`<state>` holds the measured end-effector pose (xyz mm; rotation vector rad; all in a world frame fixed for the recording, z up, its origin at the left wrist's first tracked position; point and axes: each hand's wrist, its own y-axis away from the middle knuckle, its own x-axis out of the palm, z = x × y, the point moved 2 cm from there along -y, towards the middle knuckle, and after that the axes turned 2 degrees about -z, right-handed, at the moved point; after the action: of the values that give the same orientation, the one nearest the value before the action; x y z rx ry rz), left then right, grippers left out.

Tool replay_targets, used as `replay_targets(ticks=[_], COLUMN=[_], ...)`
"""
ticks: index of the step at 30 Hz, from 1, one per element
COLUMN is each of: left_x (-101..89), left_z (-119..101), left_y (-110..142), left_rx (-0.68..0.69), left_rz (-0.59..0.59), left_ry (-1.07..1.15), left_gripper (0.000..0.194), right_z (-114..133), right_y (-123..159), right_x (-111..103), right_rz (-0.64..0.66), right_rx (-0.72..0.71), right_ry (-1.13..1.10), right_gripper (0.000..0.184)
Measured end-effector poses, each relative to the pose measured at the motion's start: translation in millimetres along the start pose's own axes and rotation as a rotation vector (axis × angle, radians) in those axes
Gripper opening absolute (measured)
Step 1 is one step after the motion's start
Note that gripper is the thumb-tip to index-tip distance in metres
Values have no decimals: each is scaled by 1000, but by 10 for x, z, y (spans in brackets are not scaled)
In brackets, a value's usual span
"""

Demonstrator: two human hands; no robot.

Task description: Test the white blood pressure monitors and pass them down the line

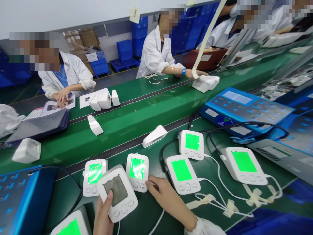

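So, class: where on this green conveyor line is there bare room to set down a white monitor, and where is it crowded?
Bare green belt lies between a white angled plastic piece and another. Crowded: the front lane, around the left hand holding a grey-screened white monitor and the right hand, among green-screened monitors and white cables.

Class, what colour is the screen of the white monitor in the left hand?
Mottled grey, in the head view: the monitor's screen faces up from the left hand.
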<state>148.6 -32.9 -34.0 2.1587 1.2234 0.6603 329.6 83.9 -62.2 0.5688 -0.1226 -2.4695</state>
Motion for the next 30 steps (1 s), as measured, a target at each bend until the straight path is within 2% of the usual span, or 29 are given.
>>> replay_targets(ticks=[5, 12, 17, 21, 25, 30], left_x=[0, 0, 9, -10, -6, 24], left_z=[11, 147, 143, 145, 178, 200], left_y=[-59, -65, 12, 15, 10, 22], left_rx=[-35, -4, 10, -51, -76, 22], left_rz=[14, 130, 153, 204, 167, 100], left_ry=[-9, 87, 107, 76, 51, -38], left_gripper=[62, 71, 79, 81, 81, 72], right_z=[-16, 178, 148, 137, 145, 128], right_y=[98, 359, 345, 349, 428, 480], right_x=[-18, 46, 60, 29, 36, 69], right_rz=[-23, 46, 78, 68, 86, 107], right_rx=[36, 24, 11, 29, 36, 59], right_ry=[-58, -318, -412, -468, -482, -374], right_gripper=[42, 29, 26, 27, 25, 25])
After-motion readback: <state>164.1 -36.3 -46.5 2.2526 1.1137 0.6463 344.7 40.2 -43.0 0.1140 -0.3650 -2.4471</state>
